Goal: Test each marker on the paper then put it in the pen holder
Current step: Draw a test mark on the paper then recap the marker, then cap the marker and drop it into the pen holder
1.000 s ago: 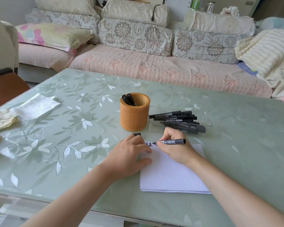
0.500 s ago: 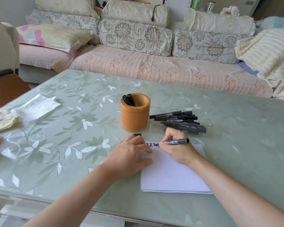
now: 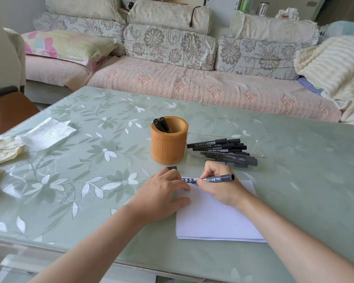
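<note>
Right hand: the right hand [image 3: 219, 187] is curled round one black marker with white print [image 3: 218, 178], which is pinched between the thumb and first fingers. The tip is set on the sheet and the tail end is pointed right.
Left hand: the left hand [image 3: 161, 194] is laid palm down over the sheet's left edge. The fingers are kept close together and nearly straight, and the thumb is rested on the paper.
Paper: one thin stack of white paper sheets [image 3: 217, 218] is laid flat near the table's front. A row of black scribbled marks [image 3: 189, 180] is written along its far edge; it's partly hidden by the hands, so no count.
Cap: one small black cap-like piece [image 3: 171, 168] is seen just past the left fingertips. Whether it's touched can't be told.
Pen holder: one round orange bamboo pen holder [image 3: 169, 148] is stood upright just behind the hands. Two black markers [image 3: 163, 125] are leaned inside, against its left rim.
Loose markers: a heap of black markers [image 3: 227, 151] is piled on one clear plastic tray [image 3: 258, 148] just right of the holder. At least six can be made out, but they're too overlapped for an exact count.
Table: one pale green flower-patterned glass table [image 3: 90, 180].
Left side: one white tissue [image 3: 47, 133] and one crumpled yellowish scrap [image 3: 2, 150] are laid there.
Background: one pink quilted sofa [image 3: 192, 88], one cream ribbed blanket [image 3: 335, 64].
</note>
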